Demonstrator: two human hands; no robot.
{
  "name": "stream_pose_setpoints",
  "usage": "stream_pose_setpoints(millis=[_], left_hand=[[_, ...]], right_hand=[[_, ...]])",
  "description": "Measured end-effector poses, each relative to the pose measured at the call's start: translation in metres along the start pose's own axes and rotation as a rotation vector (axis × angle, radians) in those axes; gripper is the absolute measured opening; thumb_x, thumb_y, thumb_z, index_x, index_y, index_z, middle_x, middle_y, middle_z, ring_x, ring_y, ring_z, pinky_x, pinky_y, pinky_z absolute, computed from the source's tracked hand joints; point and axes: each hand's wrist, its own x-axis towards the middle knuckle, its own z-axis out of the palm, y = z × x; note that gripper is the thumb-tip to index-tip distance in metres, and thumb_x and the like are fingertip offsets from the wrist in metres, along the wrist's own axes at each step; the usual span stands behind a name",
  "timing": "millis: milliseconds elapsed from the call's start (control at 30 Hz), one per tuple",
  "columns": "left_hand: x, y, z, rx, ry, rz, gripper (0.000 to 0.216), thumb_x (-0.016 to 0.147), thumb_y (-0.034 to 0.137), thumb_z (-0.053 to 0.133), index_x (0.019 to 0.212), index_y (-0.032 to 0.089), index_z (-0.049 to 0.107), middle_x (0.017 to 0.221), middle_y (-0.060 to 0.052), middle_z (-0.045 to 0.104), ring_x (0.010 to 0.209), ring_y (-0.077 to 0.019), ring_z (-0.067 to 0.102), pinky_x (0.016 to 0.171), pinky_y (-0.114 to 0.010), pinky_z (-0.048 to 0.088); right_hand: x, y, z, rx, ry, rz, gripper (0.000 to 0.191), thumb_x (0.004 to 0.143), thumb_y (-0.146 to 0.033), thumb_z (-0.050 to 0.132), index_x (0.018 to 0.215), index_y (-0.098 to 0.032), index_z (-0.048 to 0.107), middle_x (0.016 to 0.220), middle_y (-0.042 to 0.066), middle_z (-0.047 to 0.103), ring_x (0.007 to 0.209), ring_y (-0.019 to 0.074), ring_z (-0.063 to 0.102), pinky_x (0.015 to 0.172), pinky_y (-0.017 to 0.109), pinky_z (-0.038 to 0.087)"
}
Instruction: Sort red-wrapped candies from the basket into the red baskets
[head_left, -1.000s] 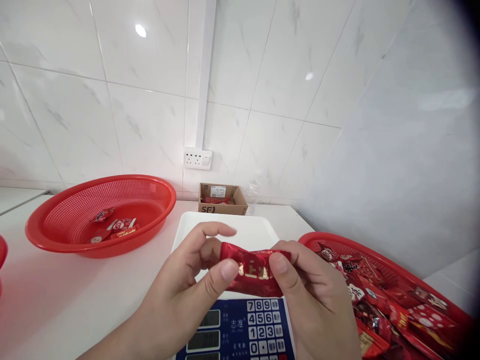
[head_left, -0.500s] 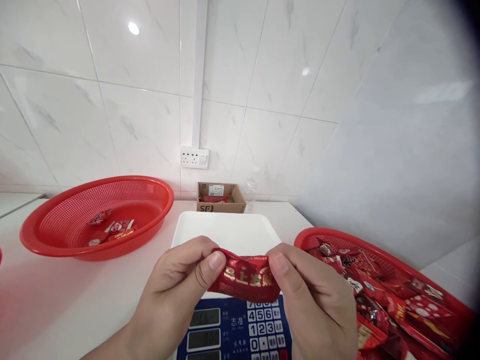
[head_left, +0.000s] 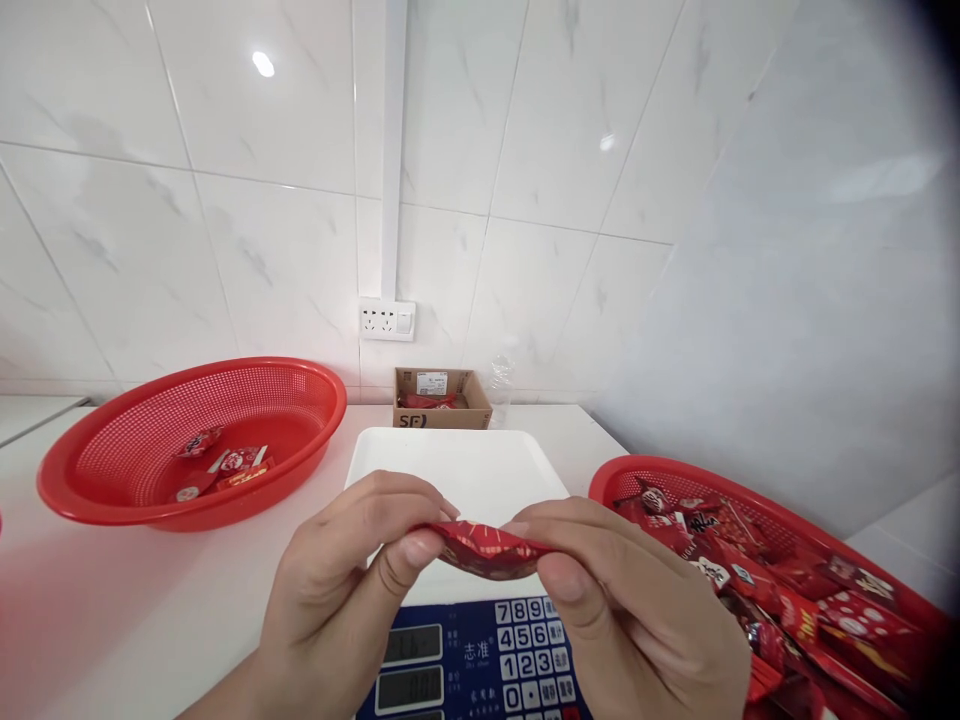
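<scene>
A small red candy packet [head_left: 491, 552] is stretched sideways between my two hands, tipped so that mostly its edge faces me. My left hand [head_left: 352, 580] pinches its left end between thumb and fingers. At its right end, my right hand [head_left: 630, 590] grips in the same way. Both hands hover over a weighing scale, whose white pan [head_left: 450, 462] lies behind them. Below the packet shows the scale's blue keypad panel [head_left: 480, 665] with number keys and small grey displays.
To the left stands a red mesh basket [head_left: 97, 495] holding a few wrapped packets [head_left: 240, 460]. Another red basket [head_left: 622, 468], at the right, is full of red packets [head_left: 765, 570]. Behind the scale are a cardboard box [head_left: 442, 420] and a clear plastic bottle [head_left: 501, 385], near the tiled wall.
The packet has been tilted, so its gold-lettered front no longer faces me. My right hand has turned and shifted slightly right, while both hands keep hold of the ends.
</scene>
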Motion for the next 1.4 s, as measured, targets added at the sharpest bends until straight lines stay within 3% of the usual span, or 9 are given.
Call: stream_pose_setpoints(millis=[433,700,767,867,1100,1167,1233,1300,1400], left_hand=[[-0.001,-0.009,-0.001,0.055,-0.01,0.192,0.032,0.087,0.005,0.06,0.103,0.03,0.07,0.095,0.002,0.071,0.091,-0.0121,0.066,0.079,-0.019,0.055],[0.006,-0.024,0.003,0.051,-0.009,0.03,0.024,0.089,0.007,0.056,0.093,0.028,0.067,0.105,0.0,0.065,0.104,-0.0135,0.062,0.084,-0.022,0.055],[0.011,-0.035,0.003,0.087,-0.083,-0.096,0.019,0.09,0.011,0.054,0.095,0.026,0.064,0.109,-0.003,0.064,0.105,-0.0153,0.062,0.086,-0.026,0.056],[0.013,-0.052,0.004,0.28,-0.349,-0.232,0.028,0.09,0.015,0.05,0.114,0.026,0.057,0.121,-0.005,0.061,0.114,-0.0183,0.06,0.097,-0.035,0.053],[0.01,-0.073,0.013,0.592,-0.708,-0.271,0.034,0.093,0.032,0.051,0.125,0.023,0.06,0.146,-0.01,0.052,0.144,-0.034,0.028,0.113,-0.054,0.032],[0.012,-0.074,0.016,0.641,-0.803,-0.252,0.037,0.094,0.033,0.05,0.13,0.025,0.057,0.144,-0.007,0.054,0.144,-0.0334,0.029,0.114,-0.053,0.032],[0.014,-0.075,0.019,0.686,-0.871,-0.222,0.041,0.095,0.036,0.049,0.134,0.027,0.054,0.147,-0.005,0.051,0.144,-0.0329,0.029,0.114,-0.052,0.03],[0.017,-0.076,0.021,0.732,-0.913,-0.187,0.043,0.095,0.04,0.047,0.136,0.027,0.053,0.15,-0.007,0.048,0.144,-0.0326,0.03,0.115,-0.052,0.028],[0.022,-0.08,0.024,0.804,-0.918,-0.15,0.042,0.095,0.039,0.044,0.133,0.023,0.057,0.147,-0.011,0.05,0.141,-0.0349,0.035,0.114,-0.056,0.026]], right_hand=[[0.001,0.014,-0.02,0.077,-0.105,-0.153,0.032,0.088,-0.016,0.066,0.116,-0.031,0.069,0.101,-0.001,0.074,0.088,0.0152,0.069,0.075,0.024,0.058],[0.008,0.033,-0.019,0.138,-0.159,0.003,0.024,0.087,-0.01,0.062,0.097,-0.03,0.07,0.104,-0.003,0.072,0.108,0.0144,0.063,0.093,0.027,0.053],[0.013,0.047,-0.015,0.114,-0.201,0.129,0.016,0.087,-0.014,0.061,0.088,-0.028,0.069,0.101,-0.001,0.072,0.104,0.0152,0.065,0.09,0.029,0.053],[0.018,0.067,-0.006,0.012,-0.344,0.295,0.012,0.087,-0.017,0.058,0.085,-0.024,0.068,0.101,0.001,0.072,0.101,0.0165,0.065,0.086,0.029,0.052],[0.015,0.09,0.005,-0.291,-0.684,0.419,0.018,0.083,-0.014,0.054,0.072,-0.018,0.069,0.08,0.006,0.072,0.077,0.0216,0.066,0.072,0.036,0.05],[0.015,0.088,0.003,-0.336,-0.683,0.431,0.014,0.082,-0.018,0.058,0.078,-0.017,0.071,0.082,0.009,0.073,0.08,0.0262,0.067,0.073,0.04,0.05],[0.016,0.078,-0.003,-0.37,-0.627,0.424,0.021,0.085,-0.024,0.058,0.101,-0.017,0.072,0.104,0.012,0.073,0.1,0.0297,0.065,0.084,0.043,0.048],[0.016,0.062,-0.01,-0.382,-0.531,0.403,0.035,0.091,-0.029,0.054,0.123,-0.019,0.063,0.124,0.011,0.067,0.116,0.0267,0.059,0.094,0.041,0.046],[0.01,0.033,-0.019,-0.332,-0.388,0.315,0.035,0.093,-0.029,0.055,0.125,-0.018,0.062,0.121,0.007,0.069,0.113,0.0206,0.062,0.094,0.033,0.048]])
